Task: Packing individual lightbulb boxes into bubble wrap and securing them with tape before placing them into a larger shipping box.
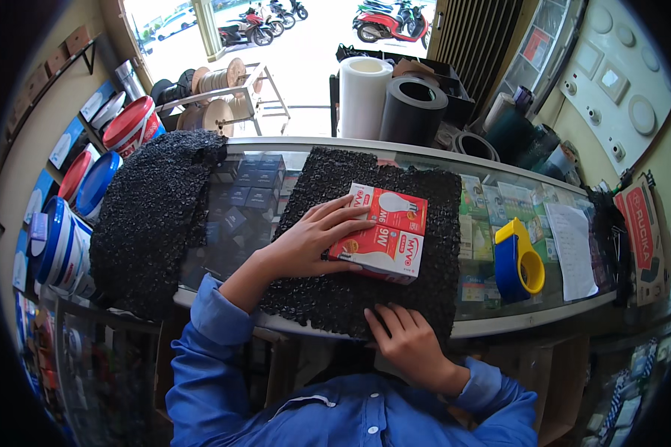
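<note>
Two red-and-white light bulb boxes (388,229) lie side by side on a sheet of black bubble wrap (324,296) spread over a glass display counter (481,310). My left hand (319,237) rests on the left part of the boxes, its fingers spread across their tops and its thumb along the near side. Close to the sheet's front edge, my right hand (402,341) touches the bubble wrap with bent fingers. Whether those fingers pinch the wrap cannot be made out.
A blue-and-yellow tape dispenser (517,262) and a written paper sheet (573,251) lie on the right of the counter. More black bubble wrap (151,223) hangs over its left end. Plastic rolls (363,100) stand beyond the far edge; paint buckets (61,246) are at left.
</note>
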A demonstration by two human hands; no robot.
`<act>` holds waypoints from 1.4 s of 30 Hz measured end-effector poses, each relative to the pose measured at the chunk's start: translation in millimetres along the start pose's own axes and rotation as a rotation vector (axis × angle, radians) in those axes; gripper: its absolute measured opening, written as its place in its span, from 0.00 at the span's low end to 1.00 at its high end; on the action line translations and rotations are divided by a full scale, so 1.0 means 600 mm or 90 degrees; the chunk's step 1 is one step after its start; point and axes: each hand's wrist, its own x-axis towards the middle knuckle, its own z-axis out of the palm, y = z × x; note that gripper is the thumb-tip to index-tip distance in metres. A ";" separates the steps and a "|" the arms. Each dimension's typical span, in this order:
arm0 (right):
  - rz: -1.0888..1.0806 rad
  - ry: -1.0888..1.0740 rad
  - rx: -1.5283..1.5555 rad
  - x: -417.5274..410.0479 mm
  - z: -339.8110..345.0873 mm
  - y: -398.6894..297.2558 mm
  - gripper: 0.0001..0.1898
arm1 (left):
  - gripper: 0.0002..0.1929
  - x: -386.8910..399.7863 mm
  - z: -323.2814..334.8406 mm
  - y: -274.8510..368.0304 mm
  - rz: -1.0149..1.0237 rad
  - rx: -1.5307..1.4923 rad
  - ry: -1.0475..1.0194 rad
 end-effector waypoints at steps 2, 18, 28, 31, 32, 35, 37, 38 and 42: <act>-0.057 0.040 0.029 -0.001 -0.004 -0.002 0.22 | 0.36 -0.003 -0.002 -0.001 -0.004 0.008 0.002; 0.076 0.083 0.033 0.125 0.001 0.146 0.10 | 0.41 0.036 -0.076 0.021 -0.015 0.081 -0.179; 0.186 0.067 0.235 0.120 0.002 0.141 0.13 | 0.27 0.028 -0.027 0.049 0.042 0.351 -0.057; 0.149 -0.044 0.193 0.137 -0.034 0.151 0.14 | 0.24 0.034 -0.018 0.048 0.055 0.381 -0.015; 0.142 -0.046 0.212 0.152 -0.050 0.161 0.14 | 0.20 0.029 -0.012 0.044 0.044 0.360 0.017; 0.195 0.023 0.357 0.233 -0.053 0.263 0.17 | 0.17 0.038 -0.003 0.018 0.015 0.187 0.048; 0.275 -0.105 0.232 0.286 -0.053 0.319 0.21 | 0.14 0.041 -0.006 0.024 -0.021 0.125 0.102; 0.239 -0.138 0.147 0.297 -0.021 0.340 0.25 | 0.14 0.037 -0.011 0.026 -0.038 0.117 0.098; 0.100 -0.097 0.019 0.272 0.118 0.378 0.40 | 0.15 0.043 -0.003 0.029 -0.056 0.110 0.081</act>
